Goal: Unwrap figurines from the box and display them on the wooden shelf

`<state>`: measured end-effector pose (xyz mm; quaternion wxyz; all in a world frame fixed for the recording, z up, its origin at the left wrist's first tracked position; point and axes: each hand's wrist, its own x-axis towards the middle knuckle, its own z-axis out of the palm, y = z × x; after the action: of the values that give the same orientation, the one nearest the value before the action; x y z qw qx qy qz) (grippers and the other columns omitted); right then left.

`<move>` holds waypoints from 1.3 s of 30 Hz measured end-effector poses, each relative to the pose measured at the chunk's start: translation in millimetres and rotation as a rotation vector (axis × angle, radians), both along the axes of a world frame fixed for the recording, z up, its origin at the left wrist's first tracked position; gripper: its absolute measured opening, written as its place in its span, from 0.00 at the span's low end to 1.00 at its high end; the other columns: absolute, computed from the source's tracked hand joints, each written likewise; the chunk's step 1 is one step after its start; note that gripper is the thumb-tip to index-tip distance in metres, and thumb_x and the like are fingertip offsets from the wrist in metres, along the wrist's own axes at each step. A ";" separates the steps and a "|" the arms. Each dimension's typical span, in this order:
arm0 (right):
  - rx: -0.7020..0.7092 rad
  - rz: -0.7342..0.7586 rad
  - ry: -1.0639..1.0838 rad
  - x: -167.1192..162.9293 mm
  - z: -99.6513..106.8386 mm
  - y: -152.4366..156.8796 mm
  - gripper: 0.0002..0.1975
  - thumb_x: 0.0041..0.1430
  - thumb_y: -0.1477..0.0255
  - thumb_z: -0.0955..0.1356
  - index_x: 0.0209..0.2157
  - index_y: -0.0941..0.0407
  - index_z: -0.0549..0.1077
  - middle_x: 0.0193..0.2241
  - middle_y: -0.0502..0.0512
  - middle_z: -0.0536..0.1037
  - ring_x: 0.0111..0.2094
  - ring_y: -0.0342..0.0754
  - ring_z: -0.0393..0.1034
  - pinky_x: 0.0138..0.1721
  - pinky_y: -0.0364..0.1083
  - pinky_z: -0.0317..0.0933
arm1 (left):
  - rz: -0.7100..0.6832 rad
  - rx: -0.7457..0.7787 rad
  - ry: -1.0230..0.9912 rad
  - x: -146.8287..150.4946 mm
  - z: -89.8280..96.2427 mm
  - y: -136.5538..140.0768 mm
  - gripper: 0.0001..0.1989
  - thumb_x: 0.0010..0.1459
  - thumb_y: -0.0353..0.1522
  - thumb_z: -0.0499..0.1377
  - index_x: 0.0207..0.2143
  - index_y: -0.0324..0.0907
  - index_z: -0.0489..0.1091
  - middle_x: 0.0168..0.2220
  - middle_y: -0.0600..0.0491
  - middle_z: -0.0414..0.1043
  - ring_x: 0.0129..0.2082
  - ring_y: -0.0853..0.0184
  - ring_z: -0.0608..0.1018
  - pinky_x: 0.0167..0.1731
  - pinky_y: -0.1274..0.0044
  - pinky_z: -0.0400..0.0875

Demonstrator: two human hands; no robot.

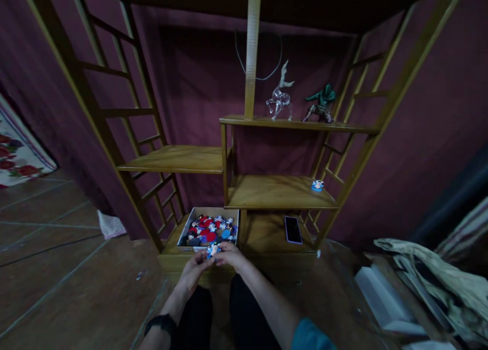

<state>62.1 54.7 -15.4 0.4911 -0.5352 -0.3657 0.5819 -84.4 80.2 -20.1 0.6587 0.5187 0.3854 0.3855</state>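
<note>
A small blue-and-white figurine [213, 250] is held between both hands, just in front of a cardboard box [238, 223]. From the left, the fingertips of my left hand [195, 269] pinch it. My right hand [230, 254] grips its other side, fingers closed. Inside the box lies a jumble of small figurines [209, 225] in red, blue, white and black, some on round bases. Another blue-and-white figurine [317, 185] stands upright on the right middle shelf.
The wooden shelf unit [175, 159] has boards at several heights. A phone [293, 230] lies on the bottom board. Above stand a clear deer figure [281, 103] and a green-hooded figure [322, 105]. Cloth [438, 268] and a white box [385, 299] are at the right.
</note>
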 end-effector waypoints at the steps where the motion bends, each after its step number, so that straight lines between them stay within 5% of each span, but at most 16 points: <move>1: 0.000 0.004 -0.006 1.0 0.3 -0.7 0.17 0.32 0.67 0.73 0.29 0.57 0.70 0.26 0.47 0.72 0.24 0.40 0.66 0.28 0.42 0.63 | -0.007 0.005 0.011 0.7 1.1 -0.2 0.22 0.35 0.35 0.68 0.35 0.38 0.71 0.34 0.49 0.74 0.35 0.63 0.74 0.38 0.74 0.65; 13: 0.073 0.042 -0.090 13.0 5.3 -10.7 0.14 0.37 0.68 0.71 0.30 0.56 0.68 0.27 0.46 0.71 0.28 0.41 0.67 0.27 0.41 0.62 | -0.124 0.045 0.003 5.9 17.4 -11.9 0.18 0.39 0.34 0.67 0.36 0.40 0.72 0.36 0.49 0.74 0.36 0.64 0.73 0.40 0.74 0.64; 26: 0.181 -0.094 -0.091 26.4 31.2 -40.8 0.20 0.37 0.58 0.71 0.31 0.54 0.68 0.31 0.50 0.72 0.31 0.48 0.67 0.27 0.44 0.62 | 0.013 0.048 -0.073 37.2 43.0 -41.3 0.20 0.35 0.34 0.68 0.34 0.38 0.72 0.31 0.50 0.74 0.29 0.67 0.74 0.35 0.75 0.66; 30: 0.275 -0.165 -0.081 40.1 55.0 -49.1 0.19 0.38 0.57 0.71 0.30 0.54 0.68 0.30 0.50 0.73 0.34 0.50 0.68 0.33 0.46 0.63 | -0.050 0.059 -0.066 51.9 68.7 -39.8 0.19 0.35 0.34 0.68 0.33 0.38 0.72 0.28 0.51 0.74 0.27 0.69 0.73 0.32 0.77 0.66; 39: 0.487 -0.186 -0.216 81.1 146.7 -44.0 0.17 0.44 0.62 0.69 0.35 0.56 0.68 0.34 0.53 0.74 0.35 0.47 0.69 0.38 0.46 0.63 | -0.075 0.107 -0.327 95.2 144.8 -31.7 0.25 0.37 0.29 0.67 0.42 0.41 0.68 0.38 0.51 0.73 0.34 0.69 0.74 0.39 0.75 0.66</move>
<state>143.2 10.7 131.3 0.6147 -0.4915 -0.4944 0.3690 10.8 48.5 124.7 0.6981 0.4972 0.2322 0.4598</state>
